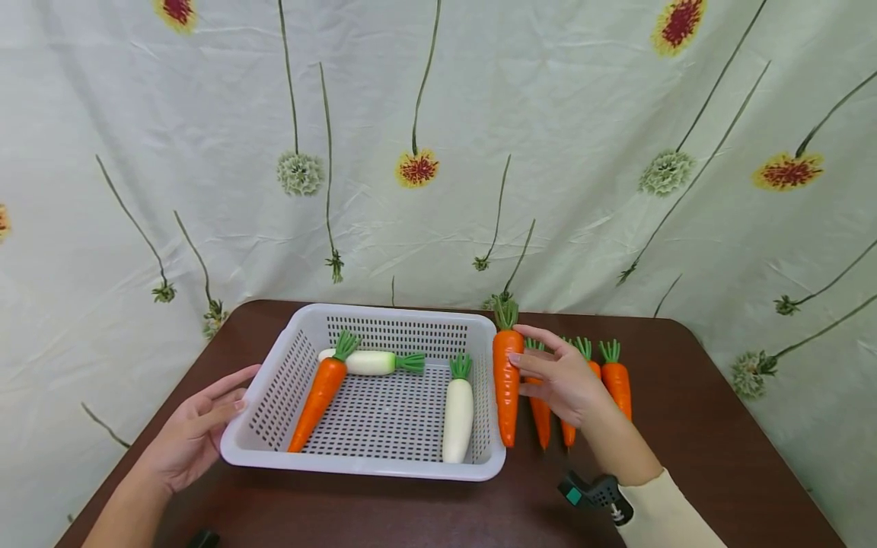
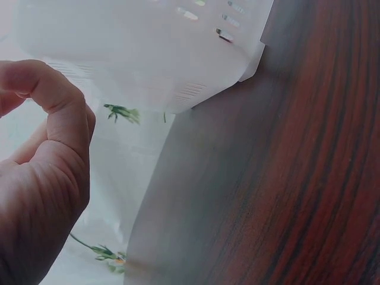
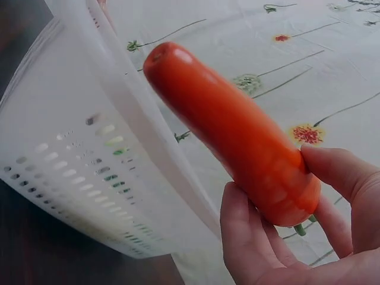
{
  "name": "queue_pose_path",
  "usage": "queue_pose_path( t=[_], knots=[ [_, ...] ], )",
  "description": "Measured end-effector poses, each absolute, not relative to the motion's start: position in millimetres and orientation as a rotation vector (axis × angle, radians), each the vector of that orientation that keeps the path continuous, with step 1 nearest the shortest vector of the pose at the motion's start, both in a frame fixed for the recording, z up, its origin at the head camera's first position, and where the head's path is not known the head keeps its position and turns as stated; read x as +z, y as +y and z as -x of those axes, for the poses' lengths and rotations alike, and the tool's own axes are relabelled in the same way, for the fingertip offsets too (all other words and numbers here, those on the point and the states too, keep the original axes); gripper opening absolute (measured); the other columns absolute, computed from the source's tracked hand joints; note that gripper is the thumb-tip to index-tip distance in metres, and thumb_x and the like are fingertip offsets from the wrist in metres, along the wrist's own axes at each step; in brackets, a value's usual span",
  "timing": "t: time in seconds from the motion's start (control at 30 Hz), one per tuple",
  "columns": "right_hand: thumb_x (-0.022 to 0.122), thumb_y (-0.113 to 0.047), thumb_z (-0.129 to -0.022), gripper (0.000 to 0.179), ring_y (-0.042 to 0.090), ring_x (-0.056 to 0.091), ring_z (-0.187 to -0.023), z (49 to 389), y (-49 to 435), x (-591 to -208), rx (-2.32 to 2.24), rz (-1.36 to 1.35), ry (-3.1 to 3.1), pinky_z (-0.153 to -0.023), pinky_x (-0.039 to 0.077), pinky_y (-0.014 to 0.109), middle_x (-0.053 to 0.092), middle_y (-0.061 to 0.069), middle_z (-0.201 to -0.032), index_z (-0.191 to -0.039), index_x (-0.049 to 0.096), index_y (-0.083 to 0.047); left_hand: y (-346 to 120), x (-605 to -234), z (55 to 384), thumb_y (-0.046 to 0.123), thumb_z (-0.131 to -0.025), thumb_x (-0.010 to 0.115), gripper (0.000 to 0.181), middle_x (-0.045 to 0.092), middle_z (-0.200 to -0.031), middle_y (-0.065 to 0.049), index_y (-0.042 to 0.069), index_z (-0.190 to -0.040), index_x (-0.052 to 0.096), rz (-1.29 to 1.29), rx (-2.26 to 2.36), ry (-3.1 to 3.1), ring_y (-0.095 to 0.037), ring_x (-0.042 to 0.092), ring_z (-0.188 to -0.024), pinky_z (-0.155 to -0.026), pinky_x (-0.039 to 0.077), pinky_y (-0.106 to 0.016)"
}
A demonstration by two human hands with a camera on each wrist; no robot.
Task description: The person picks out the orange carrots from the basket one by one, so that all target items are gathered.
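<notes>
My right hand (image 1: 558,373) pinches an orange toy carrot (image 1: 506,373) between thumb and fingers, green top upward. In the head view it overlaps the right rim of a white perforated plastic basket (image 1: 363,466); the right wrist view shows the carrot (image 3: 231,130) beside the basket's outer wall (image 3: 77,154). At the basket's left rim is my left hand (image 1: 195,434), fingertips right at the edge and fingers loosely bent. Another carrot (image 1: 318,403) lies inside at the left, by a white radish (image 1: 370,363) along the back. A second white radish (image 1: 457,418) lies at the right.
Three more carrots lie on the dark brown table (image 1: 712,426) right of the basket, among them the rightmost carrot (image 1: 617,380); my right hand partly covers the others. A pale flower-patterned cloth (image 1: 582,152) hangs behind. A small black object (image 1: 203,539) shows at the bottom edge.
</notes>
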State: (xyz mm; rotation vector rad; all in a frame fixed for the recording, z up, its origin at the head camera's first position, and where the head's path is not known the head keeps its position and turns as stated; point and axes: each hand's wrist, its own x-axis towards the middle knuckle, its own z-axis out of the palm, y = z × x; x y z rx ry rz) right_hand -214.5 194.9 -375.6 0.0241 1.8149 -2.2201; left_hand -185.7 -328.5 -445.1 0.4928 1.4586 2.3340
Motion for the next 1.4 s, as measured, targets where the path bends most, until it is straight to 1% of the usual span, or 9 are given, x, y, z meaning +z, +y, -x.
queue_pose_path(
  t=[0.27,0.47,0.7,0.8,0.9,1.03,1.13,1.27,1.4],
  knots=[
    [0.070,-0.012,-0.097,0.059,0.016,0.069,-0.086,207,213,-380,-2.207,-0.012,1.837,-0.084,0.062,0.040,0.071,-0.004,-0.095,-0.151,0.046,-0.017,-328,-446,185,-0.004,-0.109,0.027,0.054,0.069,-0.135,-0.002,0.022,-0.151,0.048,-0.511,2.337,1.450,-0.023,0.070,-0.119,-0.092,0.057,-0.051],
    [0.068,-0.010,-0.099,0.058,0.016,0.071,-0.082,201,225,-385,-2.216,-0.025,1.803,-0.082,0.062,0.038,0.072,-0.003,-0.104,-0.151,0.045,-0.017,-328,-446,185,-0.004,-0.109,0.028,0.054,0.069,-0.135,-0.002,0.022,-0.152,0.048,-0.496,2.332,1.470,-0.023,0.071,-0.118,-0.091,0.057,-0.051],
    [0.068,-0.011,-0.099,0.057,0.017,0.071,-0.093,198,239,-390,-2.210,-0.072,1.850,-0.085,0.062,0.037,0.067,-0.004,-0.110,-0.151,0.047,-0.019,-329,-447,186,-0.003,-0.109,0.028,0.053,0.068,-0.135,-0.002,0.022,-0.152,0.047,-0.509,2.328,1.470,-0.023,0.070,-0.119,-0.092,0.057,-0.051],
    [0.068,-0.012,-0.099,0.057,0.015,0.070,-0.092,196,247,-394,-2.200,-0.067,1.880,-0.084,0.062,0.036,0.068,-0.005,-0.109,-0.151,0.046,-0.019,-328,-446,185,-0.003,-0.109,0.029,0.053,0.068,-0.135,-0.002,0.022,-0.152,0.047,-0.507,2.324,1.480,-0.023,0.070,-0.119,-0.092,0.057,-0.051],
    [0.066,-0.011,-0.100,0.053,0.015,0.070,-0.090,196,255,-397,-2.209,-0.038,1.888,-0.084,0.062,0.037,0.069,-0.004,-0.108,-0.149,0.048,-0.018,-328,-445,185,-0.002,-0.109,0.030,0.052,0.068,-0.135,-0.001,0.023,-0.151,0.048,-0.491,2.324,1.498,-0.023,0.071,-0.118,-0.091,0.057,-0.052],
    [0.067,-0.012,-0.099,0.054,0.017,0.071,-0.098,196,263,-403,-2.212,-0.036,1.921,-0.087,0.063,0.040,0.070,-0.006,-0.112,-0.150,0.048,-0.017,-328,-444,184,-0.002,-0.110,0.030,0.052,0.068,-0.135,-0.001,0.023,-0.151,0.048,-0.482,2.324,1.502,-0.023,0.071,-0.118,-0.091,0.057,-0.051],
    [0.068,-0.013,-0.099,0.057,0.016,0.071,-0.099,195,270,-407,-2.199,-0.055,1.962,-0.088,0.063,0.040,0.069,-0.007,-0.114,-0.152,0.047,-0.017,-328,-444,184,-0.002,-0.109,0.029,0.052,0.068,-0.135,-0.002,0.022,-0.152,0.047,-0.491,2.329,1.478,-0.023,0.070,-0.119,-0.092,0.057,-0.051],
    [0.067,-0.012,-0.100,0.052,0.013,0.070,-0.091,194,281,-411,-2.215,-0.045,1.959,-0.084,0.063,0.037,0.068,-0.006,-0.107,-0.149,0.051,-0.020,-327,-444,184,-0.003,-0.109,0.029,0.052,0.068,-0.135,-0.002,0.021,-0.152,0.046,-0.495,2.330,1.476,-0.023,0.070,-0.119,-0.093,0.057,-0.050],
    [0.065,-0.011,-0.101,0.051,0.012,0.070,-0.091,192,291,-414,-2.243,-0.020,1.925,-0.083,0.063,0.035,0.072,-0.008,-0.104,-0.149,0.051,-0.019,-327,-443,183,-0.003,-0.109,0.029,0.052,0.069,-0.134,-0.002,0.022,-0.152,0.047,-0.495,2.321,1.506,-0.022,0.071,-0.118,-0.092,0.058,-0.049]
  ],
)
